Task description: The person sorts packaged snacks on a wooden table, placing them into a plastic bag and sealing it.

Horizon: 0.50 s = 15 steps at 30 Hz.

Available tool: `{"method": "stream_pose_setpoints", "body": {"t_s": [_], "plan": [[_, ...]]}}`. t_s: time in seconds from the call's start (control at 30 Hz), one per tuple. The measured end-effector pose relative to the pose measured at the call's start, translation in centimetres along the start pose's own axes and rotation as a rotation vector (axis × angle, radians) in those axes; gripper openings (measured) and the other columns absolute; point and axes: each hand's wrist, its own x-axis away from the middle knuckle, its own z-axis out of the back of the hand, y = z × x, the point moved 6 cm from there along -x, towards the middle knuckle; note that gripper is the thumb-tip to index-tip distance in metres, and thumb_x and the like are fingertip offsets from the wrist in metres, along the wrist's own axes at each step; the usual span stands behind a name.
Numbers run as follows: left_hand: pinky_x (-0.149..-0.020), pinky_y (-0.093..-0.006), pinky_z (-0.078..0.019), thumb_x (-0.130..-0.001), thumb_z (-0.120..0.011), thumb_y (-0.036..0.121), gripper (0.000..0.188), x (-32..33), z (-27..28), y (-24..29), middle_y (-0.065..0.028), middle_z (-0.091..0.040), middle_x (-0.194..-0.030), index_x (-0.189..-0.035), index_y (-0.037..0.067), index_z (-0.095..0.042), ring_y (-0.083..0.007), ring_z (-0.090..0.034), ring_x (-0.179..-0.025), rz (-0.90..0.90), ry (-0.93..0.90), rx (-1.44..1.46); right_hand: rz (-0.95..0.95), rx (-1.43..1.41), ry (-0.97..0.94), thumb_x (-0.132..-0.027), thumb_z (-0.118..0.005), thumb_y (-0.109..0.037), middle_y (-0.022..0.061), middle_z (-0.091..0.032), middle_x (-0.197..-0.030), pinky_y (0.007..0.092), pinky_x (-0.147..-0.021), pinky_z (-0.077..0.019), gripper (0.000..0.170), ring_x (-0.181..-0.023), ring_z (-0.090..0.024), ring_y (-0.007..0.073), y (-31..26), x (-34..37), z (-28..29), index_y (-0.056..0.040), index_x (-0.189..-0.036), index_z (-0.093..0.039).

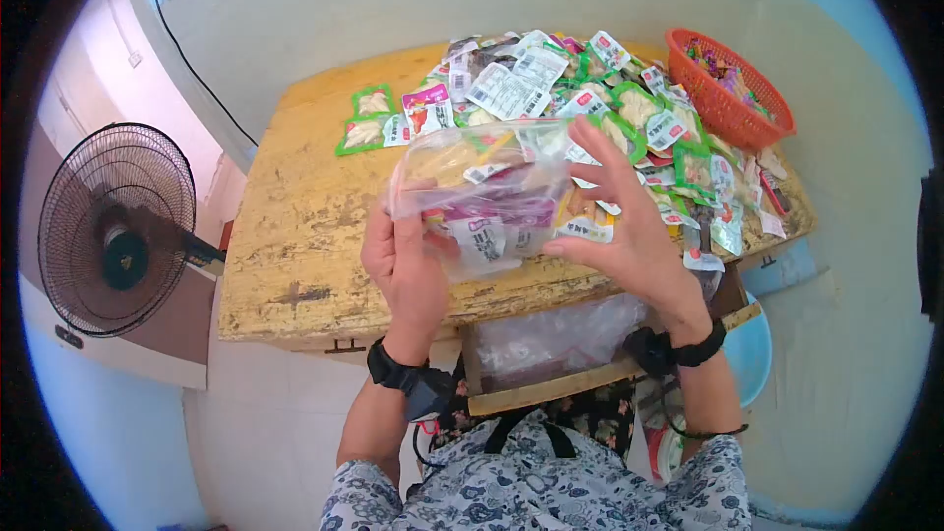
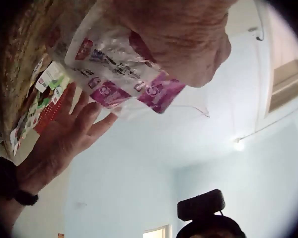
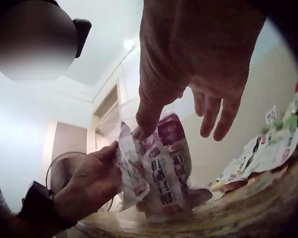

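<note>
You hold a clear bag [image 1: 472,187] up over the front part of the worn yellow bench [image 1: 285,236], its side pinched between the thumb and fingers of your left hand [image 1: 405,270]. Inside the bag sit purple-and-white packets [image 1: 492,226], with their printed labels showing through the plastic. Your right hand [image 1: 629,231] is at the other side of the bag, its grip wide, the fingers spread and the thumb close to the plastic; you cannot tell from these views whether the thumb touches it

Behind the bag, a heap of packets [image 1: 511,88] covers the back and right of your bench, many with green edges and clear windows. At the left end of the heap lie two green-edged packets [image 1: 364,133], with a purple packet [image 1: 428,110] beside them. At the back right, a red basket [image 1: 713,103] holds small, colourful wrapped pieces [image 1: 723,74]. Just in front of you, a drawer [image 1: 551,390] stands open with crumpled clear plastic [image 1: 560,334] in it. A light blue basin [image 1: 755,354] is low down to your right, and a fan [image 1: 123,236] stands to your left
</note>
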Motion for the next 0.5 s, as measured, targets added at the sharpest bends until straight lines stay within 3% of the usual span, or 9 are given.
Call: {"method": "stream_pose_setpoints", "body": {"t_s": [0.03, 0.13, 0.2, 0.3, 0.4, 0.47, 0.5], "plan": [[-0.056, -0.0206, -0.0450, -0.108, -0.049, 0.021, 0.026, 0.1, -0.5, 0.3, -0.0004, -0.067, -0.092, -0.119, 0.003, -0.065, -0.0045, -0.058, -0.065, -0.046, -0.016, 0.011, -0.064, -0.087, 0.031, -0.076, -0.086, -0.018, 0.0096, -0.053, -0.147, 0.0372, -0.102, -0.0466, 0.094, -0.123, -0.058, 0.0232, 0.8, 0.5, -0.3, -0.0102, -0.156, -0.036], [-0.054, -0.0192, -0.0435, -0.108, -0.049, 0.021, 0.026, 0.2, -1.1, 0.2, -0.0006, -0.066, -0.091, -0.121, 0.004, -0.064, -0.0034, -0.056, -0.063, -0.067, -0.025, 0.005, -0.135, -0.031, -0.082, -0.084, -0.081, -0.026, 0.0162, -0.051, -0.146, 0.0407, -0.104, -0.0464, 0.082, -0.126, -0.057, 0.0302, 3.1, 1.1, -1.6, -0.0032, -0.151, -0.039], [-0.054, -0.0189, -0.0439, -0.108, -0.048, 0.019, 0.027, 0.6, 0.4, -1.2, -0.0025, -0.066, -0.093, -0.123, 0.003, -0.063, -0.0038, -0.056, -0.064, 0.088, 0.015, -0.048, -0.108, -0.052, -0.116, -0.087, -0.079, -0.025, 0.0162, -0.059, -0.136, 0.0407, -0.103, -0.0472, 0.070, -0.121, -0.060, 0.0285, 3.7, 1.1, -2.3, -0.0028, -0.145, -0.047], [-0.054, -0.0186, -0.0446, -0.104, -0.056, 0.019, 0.036, 0.5, 1.3, -0.8, -0.0053, -0.066, -0.099, -0.136, 0.003, -0.056, -0.0039, -0.055, -0.062, 0.093, -0.038, -0.138, -0.115, -0.078, -0.142, -0.089, -0.075, -0.021, 0.0145, -0.068, -0.119, 0.0396, -0.098, -0.0494, 0.053, -0.111, -0.064, 0.0246, 4.0, 1.2, -3.0, -0.0012, -0.134, -0.057], [-0.065, -0.0230, -0.0529, -0.092, -0.073, 0.020, 0.067, 0.9, 0.3, 1.2, -0.0093, -0.065, -0.114, -0.149, 0.003, -0.042, -0.0098, -0.064, -0.079, 0.191, -0.186, -0.190, -0.145, -0.203, -0.079, -0.090, -0.072, -0.015, 0.0122, -0.072, -0.105, 0.0371, -0.090, -0.0514, 0.039, -0.101, -0.066, 0.0207, 3.7, 1.0, -3.7, 0.0008, -0.124, -0.063], [-0.075, -0.0274, -0.0553, -0.082, -0.082, 0.018, 0.087, 1.0, -0.3, 1.1, -0.0116, -0.062, -0.122, -0.153, 0.003, -0.035, -0.0149, -0.064, -0.095, -0.082, -0.252, -0.279, -0.136, -0.253, -0.013, -0.091, -0.071, -0.012, 0.0111, -0.073, -0.102, 0.0352, -0.086, -0.0519, 0.033, -0.097, -0.066, 0.0187, 3.7, 1.1, -3.6, 0.0012, -0.121, -0.065], [-0.084, -0.0312, -0.0549, -0.077, -0.086, 0.017, 0.094, 1.5, -0.6, 1.5, -0.0133, -0.059, -0.129, -0.154, 0.002, -0.033, -0.0192, -0.061, -0.109, -0.115, -0.287, -0.307, -0.118, -0.247, 0.009, -0.092, -0.070, -0.012, 0.0108, -0.072, -0.102, 0.0342, -0.085, -0.0519, 0.032, -0.096, -0.066, 0.0180, 4.0, 1.4, -3.7, 0.0010, -0.121, -0.065]]}}
